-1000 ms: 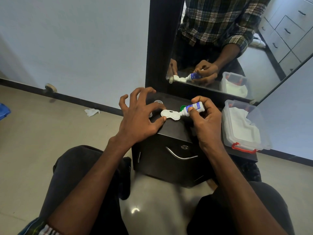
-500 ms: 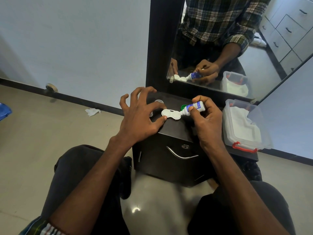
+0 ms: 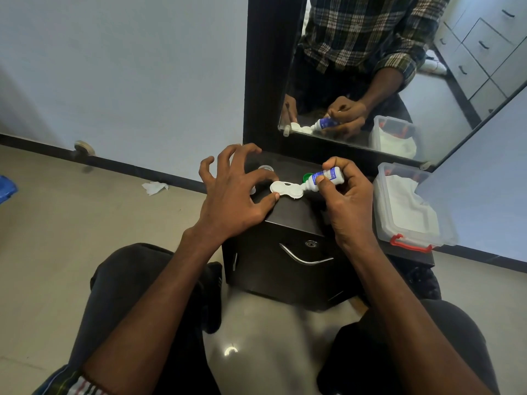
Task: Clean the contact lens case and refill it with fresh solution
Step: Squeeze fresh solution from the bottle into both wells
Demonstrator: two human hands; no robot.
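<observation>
The white lens case lay flat on top of a small dark cabinet, near the centre of the view. The left hand came in from seven o'clock, its outer fingers spread and arched above the cabinet top, while the thumb and forefinger pinched the case's left well from either side and steadied it. The right hand, entering from five o'clock, gripped a small white solution bottle with a blue label between thumb and fingers. The bottle was tilted with its nozzle pointing toward nine o'clock and down, the tip right at the case's right well; whether liquid was flowing could not be told. A green cap sat on the cabinet just behind the nozzle, at twelve o'clock from the case, and a clear round lid lay farther toward eleven o'clock. At three o'clock from the hands stood a clear plastic box with a red latch and white tissue inside. A mirror leaned at one o'clock, reflecting both hands and a plaid shirt. A crumpled tissue lay on the floor at nine o'clock.
</observation>
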